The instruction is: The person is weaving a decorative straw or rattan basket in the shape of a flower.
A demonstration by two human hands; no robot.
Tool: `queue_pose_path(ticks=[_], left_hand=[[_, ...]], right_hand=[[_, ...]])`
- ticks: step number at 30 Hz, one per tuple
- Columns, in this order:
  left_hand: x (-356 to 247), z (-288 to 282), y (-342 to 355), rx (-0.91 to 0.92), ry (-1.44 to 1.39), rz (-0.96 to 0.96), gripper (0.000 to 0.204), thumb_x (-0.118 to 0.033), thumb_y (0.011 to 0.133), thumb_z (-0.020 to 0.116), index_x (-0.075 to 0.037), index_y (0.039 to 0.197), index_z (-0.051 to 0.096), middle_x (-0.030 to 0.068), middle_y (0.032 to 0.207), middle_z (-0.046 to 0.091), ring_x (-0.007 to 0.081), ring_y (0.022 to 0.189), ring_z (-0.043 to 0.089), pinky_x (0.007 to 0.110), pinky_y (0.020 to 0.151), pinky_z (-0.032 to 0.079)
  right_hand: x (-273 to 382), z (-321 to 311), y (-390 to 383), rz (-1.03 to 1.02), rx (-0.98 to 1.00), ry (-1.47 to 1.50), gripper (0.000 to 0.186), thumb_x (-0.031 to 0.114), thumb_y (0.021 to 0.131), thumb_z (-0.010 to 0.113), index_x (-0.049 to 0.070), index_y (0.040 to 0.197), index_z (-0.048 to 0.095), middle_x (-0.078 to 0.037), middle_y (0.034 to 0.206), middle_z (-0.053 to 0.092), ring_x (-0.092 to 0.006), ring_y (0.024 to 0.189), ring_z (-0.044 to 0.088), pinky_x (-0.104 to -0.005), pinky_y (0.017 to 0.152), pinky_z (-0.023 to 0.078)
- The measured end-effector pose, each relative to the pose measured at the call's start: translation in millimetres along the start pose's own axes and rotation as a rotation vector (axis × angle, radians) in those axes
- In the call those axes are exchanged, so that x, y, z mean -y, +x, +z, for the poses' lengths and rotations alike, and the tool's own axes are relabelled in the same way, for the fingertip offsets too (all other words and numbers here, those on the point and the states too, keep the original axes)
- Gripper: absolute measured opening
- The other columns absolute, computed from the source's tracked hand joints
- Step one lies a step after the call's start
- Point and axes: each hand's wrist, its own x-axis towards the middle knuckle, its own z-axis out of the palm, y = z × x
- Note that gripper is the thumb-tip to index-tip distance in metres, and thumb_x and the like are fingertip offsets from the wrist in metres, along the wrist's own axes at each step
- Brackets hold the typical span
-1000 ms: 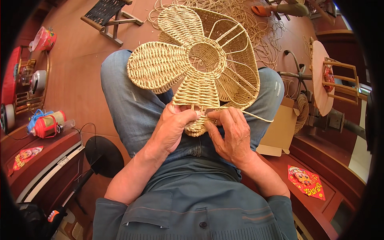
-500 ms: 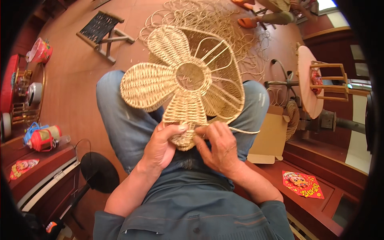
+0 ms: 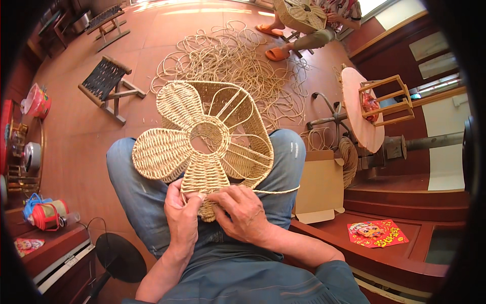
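Head view: a woven basket (image 3: 161, 154) rests on the person's lap between the knees, its flower-patterned face turned up. Three petals are filled with weave; toward the right, bare looped ribs (image 3: 235, 104) show. Left hand (image 3: 181, 215) grips the lower petal (image 3: 205, 175) near its left corner, thumb on top. Right hand (image 3: 243, 215) has its fingers bent against the same petal's lower right edge; its fingertips are partly hidden, so whether they pinch cannot be told. One cord (image 3: 281, 191) runs out to the right, past that hand. Beyond the basket, loose cord (image 3: 223, 55) lies tangled on the floor. An open cardboard box (image 3: 319, 190) stands beside the right knee.
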Motion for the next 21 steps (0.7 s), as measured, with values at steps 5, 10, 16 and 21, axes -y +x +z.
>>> queue_pose_path(ticks=[5, 10, 16, 21], left_hand=[[-1, -1, -4, -0.019, -0.03, -0.009, 0.04, 0.004, 0.096, 0.066, 0.007, 0.134, 0.054, 0.0117, 0.119, 0.074, 0.0115, 0.105, 0.07, 0.029, 0.099, 0.056], [3, 0, -7, -0.056, -0.105, -0.024, 0.038, 0.005, 0.096, 0.064, 0.007, 0.133, 0.053, 0.0126, 0.121, 0.074, 0.0139, 0.108, 0.071, 0.029, 0.101, 0.055], [6, -2, -10, -0.107, -0.193, -0.089, 0.034, 0.003, 0.099, 0.062, 0.003, 0.132, 0.053, 0.0132, 0.124, 0.071, 0.0173, 0.109, 0.07, 0.034, 0.102, 0.057], [8, -11, -9, -0.032, -0.372, -0.191, 0.038, 0.003, 0.096, 0.056, 0.001, 0.134, 0.055, 0.0101, 0.122, 0.068, 0.0183, 0.113, 0.066, 0.036, 0.109, 0.051]], right_hand=[[2, 2, 1, -0.009, -0.01, 0.022, 0.033, 0.011, 0.091, 0.078, 0.011, 0.123, 0.073, -0.009, 0.109, 0.067, -0.0298, 0.096, 0.066, -0.0423, 0.086, 0.054], [0, 4, -1, -0.036, -0.037, 0.021, 0.032, 0.013, 0.091, 0.078, 0.01, 0.123, 0.073, -0.009, 0.11, 0.067, -0.0295, 0.096, 0.067, -0.0412, 0.086, 0.054], [4, 3, 0, -0.015, -0.01, 0.017, 0.032, 0.017, 0.092, 0.079, 0.012, 0.123, 0.074, -0.009, 0.109, 0.068, -0.0289, 0.095, 0.066, -0.0418, 0.085, 0.054], [9, 6, 6, -0.045, -0.026, 0.037, 0.031, 0.018, 0.092, 0.079, 0.013, 0.123, 0.075, -0.007, 0.108, 0.068, -0.0279, 0.096, 0.066, -0.0411, 0.085, 0.054]])
